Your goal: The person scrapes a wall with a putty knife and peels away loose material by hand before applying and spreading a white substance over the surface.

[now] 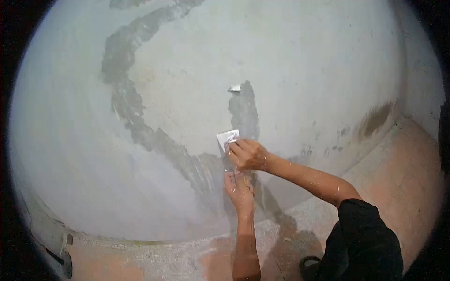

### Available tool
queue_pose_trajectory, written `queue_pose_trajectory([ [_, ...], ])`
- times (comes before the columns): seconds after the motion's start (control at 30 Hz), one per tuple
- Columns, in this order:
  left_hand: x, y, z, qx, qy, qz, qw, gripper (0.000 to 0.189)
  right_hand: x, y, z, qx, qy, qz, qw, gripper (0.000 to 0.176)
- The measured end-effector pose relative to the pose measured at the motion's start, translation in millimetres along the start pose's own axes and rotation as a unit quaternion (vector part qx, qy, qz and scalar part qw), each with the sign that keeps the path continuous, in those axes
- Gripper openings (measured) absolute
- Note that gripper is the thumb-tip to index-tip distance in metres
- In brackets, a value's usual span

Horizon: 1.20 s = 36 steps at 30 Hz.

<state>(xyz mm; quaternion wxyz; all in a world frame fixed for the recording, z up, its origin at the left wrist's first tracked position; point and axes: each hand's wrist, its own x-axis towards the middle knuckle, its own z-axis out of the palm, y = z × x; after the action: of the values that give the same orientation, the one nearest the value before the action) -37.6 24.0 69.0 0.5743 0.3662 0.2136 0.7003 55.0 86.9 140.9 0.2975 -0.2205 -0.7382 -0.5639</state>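
My right hand [248,154] is closed, its fingers gripping a flat, square-edged scraper [223,137] smeared with white paste, close against the wall. Just below it, my left hand [239,188] has its fingers curled around something thin, of which only a pale edge shows; its kind is hidden. White specks dot both hands and forearms. The pale wall [187,93] carries a grey vertical patch [244,112] right above my hands. At the top of that patch sits a small white dab or piece [235,88], too small to identify.
A long grey band [124,89] curves down the wall on the left toward my hands. Brownish stains [377,117] mark the wall at right. The dusty reddish floor [225,260] meets the wall at the bottom. A dark shoe [309,264] shows at lower right, a dark object [65,262] at lower left.
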Motion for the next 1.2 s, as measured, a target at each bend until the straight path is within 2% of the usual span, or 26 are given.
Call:
queue_pose_trajectory([
  [0.07, -1, 12, 3, 0.015, -0.007, 0.01, 1.0, 0.019, 11, 5, -10, -0.009, 0.023, 0.001, 1.0, 0.013],
  [0.2, -2, 0, -1, 0.036, 0.021, -0.038, 0.998, 0.016, -6, -3, 6, 0.009, 0.032, 0.015, 0.999, 0.013],
  [0.3, -2, 15, 8, 0.016, 0.019, 0.016, 1.0, 0.014, 11, 9, -2, -0.01, 0.038, -0.035, 0.999, 0.014],
  [0.33, 12, 20, 6, 0.039, -0.013, 0.057, 0.998, 0.023, 26, 17, -6, -0.028, 0.054, -0.005, 0.998, 0.014],
  [0.4, 9, 22, 10, 0.015, -0.009, 0.048, 0.999, 0.023, 41, 12, -17, -0.01, 0.067, 0.061, 0.996, 0.015],
  [0.43, 10, 27, 13, -0.008, -0.014, 0.053, 0.998, 0.023, 34, 7, -16, -0.007, 0.063, 0.066, 0.996, 0.015],
  [0.47, -4, 26, 15, -0.013, 0.02, 0.024, 0.999, 0.023, 22, 1, -12, -0.002, 0.043, 0.03, 0.999, 0.016],
  [0.57, -9, 1, 8, -0.029, 0.036, -0.033, 0.998, 0.023, 1, 7, 0, -0.016, -0.006, -0.051, 0.999, 0.021],
  [0.63, -3, 20, 15, -0.021, 0.043, -0.022, 0.999, 0.023, 18, 11, -10, -0.007, 0.004, -0.031, 1.0, 0.019],
  [0.67, 1, 31, 15, -0.021, 0.017, -0.012, 1.0, 0.021, 29, 12, -11, 0.007, 0.044, 0.01, 0.999, 0.022],
  [0.7, 0, 35, 15, -0.022, -0.01, -0.002, 1.0, 0.02, 26, 2, -14, 0.021, 0.039, 0.015, 0.999, 0.022],
  [0.77, 0, 25, 16, -0.011, -0.004, 0.004, 1.0, 0.025, 22, 3, -8, 0.013, 0.02, 0.035, 0.999, 0.023],
  [0.83, -6, 18, 13, 0.013, 0.035, -0.031, 0.999, 0.026, 13, 5, -4, 0.009, 0.033, 0.008, 0.999, 0.022],
  [0.9, 1, 17, 13, -0.004, 0.021, -0.023, 1.0, 0.025, 12, 11, 0, 0.006, 0.019, -0.02, 1.0, 0.021],
  [0.97, 6, 39, 25, 0.001, -0.006, 0.01, 1.0, 0.025, 32, 20, -5, -0.014, 0.049, 0.04, 0.998, 0.022],
  [1.03, -4, 33, 19, 0.002, -0.012, 0.005, 1.0, 0.025, 31, 12, -13, 0.015, 0.044, 0.064, 0.997, 0.023],
  [1.1, -7, 18, 9, 0.025, 0.032, -0.041, 0.998, 0.025, 12, 0, -4, 0.011, 0.015, 0.012, 1.0, 0.022],
  [1.2, 3, 10, 8, 0.008, 0.023, -0.017, 1.0, 0.025, 18, 14, 0, -0.004, 0.037, -0.021, 0.999, 0.021],
])
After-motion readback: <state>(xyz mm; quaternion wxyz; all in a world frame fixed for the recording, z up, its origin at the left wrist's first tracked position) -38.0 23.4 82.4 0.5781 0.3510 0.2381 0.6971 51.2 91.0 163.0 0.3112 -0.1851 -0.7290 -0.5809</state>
